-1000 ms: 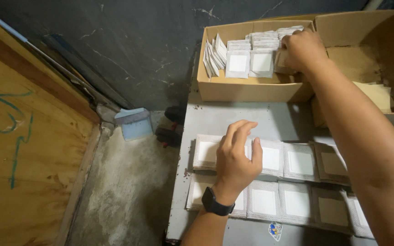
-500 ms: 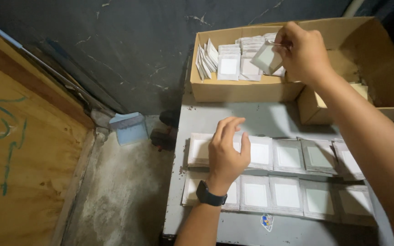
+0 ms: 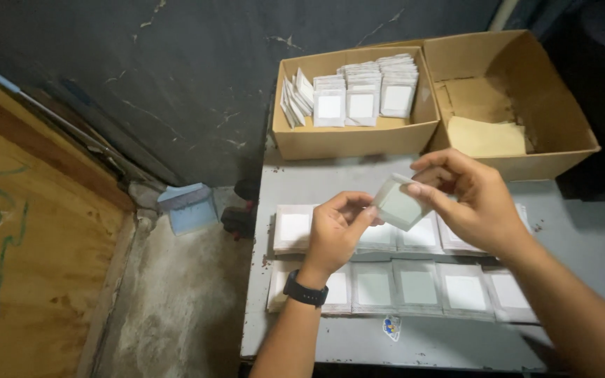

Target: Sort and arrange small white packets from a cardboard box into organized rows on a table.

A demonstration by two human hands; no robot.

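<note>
- A small square packet (image 3: 400,205), flat, pale grey-green in a thin translucent sleeve, is held up at the centre of the frame, above the grey table (image 3: 330,178) and tilted.
- The right hand (image 3: 469,199) is seen right of centre; its thumb and fingers are closed narrowly on the packet's right and upper edges, the remaining fingers loosely curled.
- The left hand (image 3: 336,231) is seen just left of centre, a black wristband (image 3: 304,290) at the wrist; its thumb and forefinger are pinched on the packet's left edge.
- Two rows of like packets (image 3: 414,287) are laid flat on the table in the lower middle of the frame, edge to edge, white or greenish squares in clear wrappers.
- A brown cardboard box (image 3: 351,136) at upper centre is packed with upright white packets (image 3: 362,101), some leaning at its left end.
- A second, larger cardboard box (image 3: 526,91) is noted at upper right, with a flat tan sheet (image 3: 488,136) inside.
- A rough plywood panel (image 3: 29,231) is seen at the left, a worn concrete floor (image 3: 176,308) at lower left.
</note>
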